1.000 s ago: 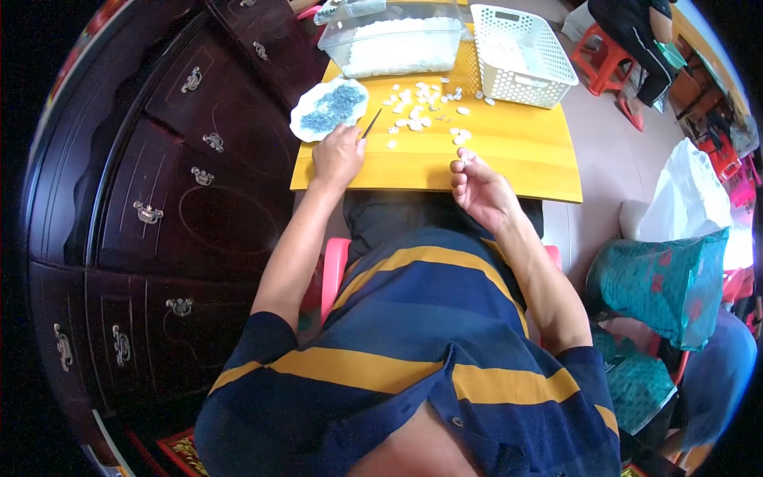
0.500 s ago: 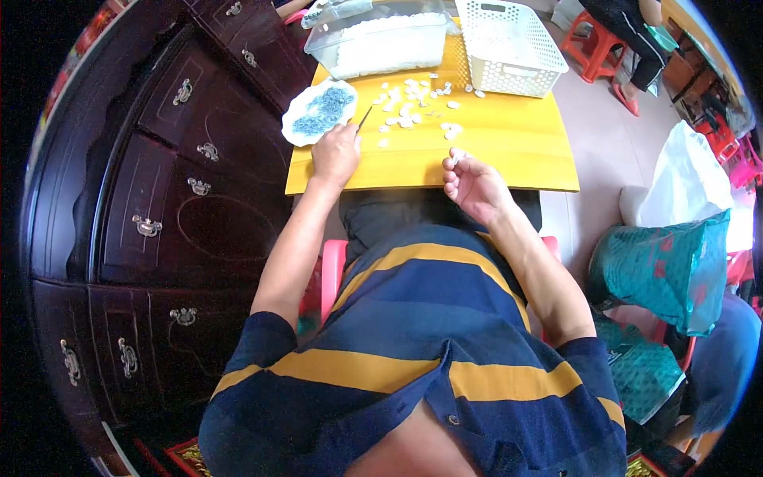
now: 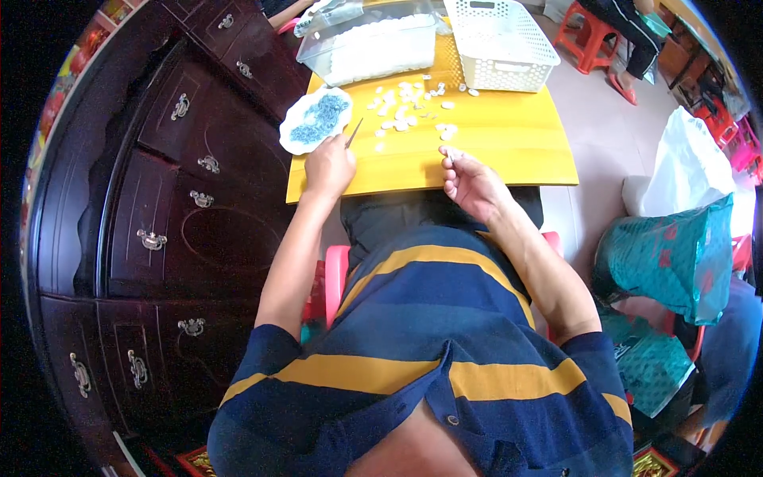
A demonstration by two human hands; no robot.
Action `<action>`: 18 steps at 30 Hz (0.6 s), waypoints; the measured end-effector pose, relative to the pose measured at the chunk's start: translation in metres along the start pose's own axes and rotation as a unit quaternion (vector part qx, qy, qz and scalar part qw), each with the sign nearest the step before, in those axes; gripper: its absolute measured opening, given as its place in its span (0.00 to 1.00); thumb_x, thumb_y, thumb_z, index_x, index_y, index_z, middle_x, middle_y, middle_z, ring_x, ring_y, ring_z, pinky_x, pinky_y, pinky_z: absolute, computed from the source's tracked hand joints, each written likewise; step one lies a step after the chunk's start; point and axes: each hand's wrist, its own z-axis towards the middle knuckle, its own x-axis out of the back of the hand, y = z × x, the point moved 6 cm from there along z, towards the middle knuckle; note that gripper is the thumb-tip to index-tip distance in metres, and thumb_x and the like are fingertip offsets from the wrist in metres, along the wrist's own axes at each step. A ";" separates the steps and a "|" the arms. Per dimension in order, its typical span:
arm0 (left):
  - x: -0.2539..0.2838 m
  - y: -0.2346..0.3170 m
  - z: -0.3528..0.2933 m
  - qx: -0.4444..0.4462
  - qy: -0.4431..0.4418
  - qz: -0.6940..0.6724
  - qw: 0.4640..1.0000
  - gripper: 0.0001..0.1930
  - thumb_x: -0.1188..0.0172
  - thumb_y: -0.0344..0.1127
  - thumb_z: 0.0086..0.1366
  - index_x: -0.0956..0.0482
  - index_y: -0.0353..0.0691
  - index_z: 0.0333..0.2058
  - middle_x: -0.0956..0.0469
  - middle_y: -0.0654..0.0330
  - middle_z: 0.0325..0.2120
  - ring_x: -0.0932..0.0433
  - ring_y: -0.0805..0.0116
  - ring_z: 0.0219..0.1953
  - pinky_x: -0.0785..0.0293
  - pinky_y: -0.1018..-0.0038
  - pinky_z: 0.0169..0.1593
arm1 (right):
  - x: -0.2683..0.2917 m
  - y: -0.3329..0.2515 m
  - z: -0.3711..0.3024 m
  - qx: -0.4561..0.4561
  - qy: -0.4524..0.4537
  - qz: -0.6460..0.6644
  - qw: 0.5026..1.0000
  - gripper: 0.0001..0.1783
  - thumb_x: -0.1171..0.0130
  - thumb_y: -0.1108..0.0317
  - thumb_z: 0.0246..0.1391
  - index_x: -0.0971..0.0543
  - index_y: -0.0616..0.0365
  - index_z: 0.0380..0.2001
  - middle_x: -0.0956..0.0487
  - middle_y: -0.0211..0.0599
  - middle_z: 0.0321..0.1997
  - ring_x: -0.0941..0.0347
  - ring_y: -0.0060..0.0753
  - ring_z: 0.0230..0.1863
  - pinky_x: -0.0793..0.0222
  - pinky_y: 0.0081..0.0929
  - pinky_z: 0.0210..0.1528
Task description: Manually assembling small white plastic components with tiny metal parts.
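My left hand (image 3: 331, 165) is closed around a thin, dark, pointed tool that looks like tweezers (image 3: 355, 130); its tip points up and away, over the table. Just beyond that hand lies a white scalloped plate (image 3: 296, 147) heaped with small blue-grey pieces (image 3: 319, 117). With its palm turned up, my right hand (image 3: 475, 188) pinches a small whitish piece (image 3: 451, 153) between thumb and fingertips above the near table edge. Several small white oval pieces (image 3: 401, 122) are scattered on the yellow table (image 3: 509, 147) between and beyond my hands.
At the table's far side stand a clear plastic bin (image 3: 316, 71) of white material and a white perforated basket (image 3: 509, 77). Dark drawer cabinets (image 3: 151, 199) line the left. Green bags (image 3: 664, 254) and a white bag (image 3: 687, 171) are on the right; a person sits on a red stool (image 3: 586, 40).
My left hand has drawn slightly back toward me, and the tweezers-like tool now stands clear of the plate. My right hand keeps its pinch, almost still. The whole view has shifted a little.
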 end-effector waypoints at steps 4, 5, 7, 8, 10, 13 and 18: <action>0.054 0.040 -0.005 -0.021 0.018 -0.088 0.996 0.05 0.47 0.28 0.56 0.23 0.35 0.29 0.22 0.48 0.28 0.21 0.49 0.32 0.26 0.60 0.36 | 0.003 0.002 -0.002 -0.011 0.012 0.015 1.000 0.09 0.51 0.67 0.65 0.25 0.57 0.44 0.24 0.27 0.31 0.28 0.19 0.28 0.27 0.18 0.30; 0.062 0.054 -0.005 -0.051 -0.001 -0.127 0.991 0.05 0.46 0.28 0.56 0.23 0.35 0.29 0.22 0.48 0.26 0.21 0.51 0.30 0.26 0.61 0.35 | 0.003 0.002 -0.002 -0.010 0.014 0.017 1.000 0.09 0.51 0.67 0.65 0.25 0.57 0.44 0.24 0.27 0.31 0.28 0.19 0.28 0.27 0.19 0.30; 0.074 0.085 -0.008 -0.086 -0.034 -0.181 0.979 0.04 0.46 0.28 0.58 0.24 0.34 0.28 0.23 0.50 0.24 0.22 0.54 0.28 0.28 0.65 0.33 | 0.004 0.002 -0.002 -0.009 0.016 0.020 1.000 0.08 0.50 0.67 0.65 0.25 0.57 0.43 0.24 0.27 0.31 0.28 0.19 0.28 0.27 0.19 0.30; 0.078 0.094 -0.010 -0.085 -0.032 -0.180 0.979 0.04 0.46 0.28 0.58 0.24 0.34 0.28 0.23 0.50 0.24 0.22 0.54 0.28 0.28 0.65 0.33 | 0.003 0.003 -0.002 -0.007 0.013 0.010 1.000 0.08 0.49 0.67 0.64 0.24 0.56 0.43 0.24 0.27 0.30 0.28 0.19 0.28 0.27 0.19 0.30; 0.079 0.110 -0.012 -0.095 -0.062 -0.221 0.969 0.07 0.46 0.32 0.58 0.22 0.36 0.28 0.22 0.48 0.25 0.22 0.48 0.29 0.26 0.60 0.35 | 0.002 0.003 -0.002 -0.003 0.009 0.001 1.000 0.08 0.49 0.67 0.64 0.24 0.56 0.42 0.23 0.27 0.30 0.28 0.19 0.28 0.27 0.18 0.30; 0.074 0.125 -0.014 -0.111 -0.068 -0.226 0.965 0.07 0.46 0.32 0.58 0.20 0.37 0.28 0.21 0.48 0.26 0.21 0.49 0.30 0.25 0.60 0.36 | 0.002 0.003 -0.001 0.007 0.020 -0.017 1.000 0.08 0.47 0.66 0.63 0.23 0.56 0.42 0.23 0.26 0.30 0.28 0.18 0.29 0.27 0.18 0.31; 0.066 0.135 -0.018 -0.128 -0.087 -0.214 0.964 0.06 0.45 0.28 0.56 0.20 0.34 0.30 0.21 0.48 0.26 0.21 0.50 0.28 0.25 0.63 0.34 | -0.002 0.001 -0.004 0.035 0.023 -0.050 0.998 0.09 0.46 0.65 0.63 0.24 0.56 0.43 0.23 0.24 0.30 0.28 0.17 0.29 0.27 0.16 0.32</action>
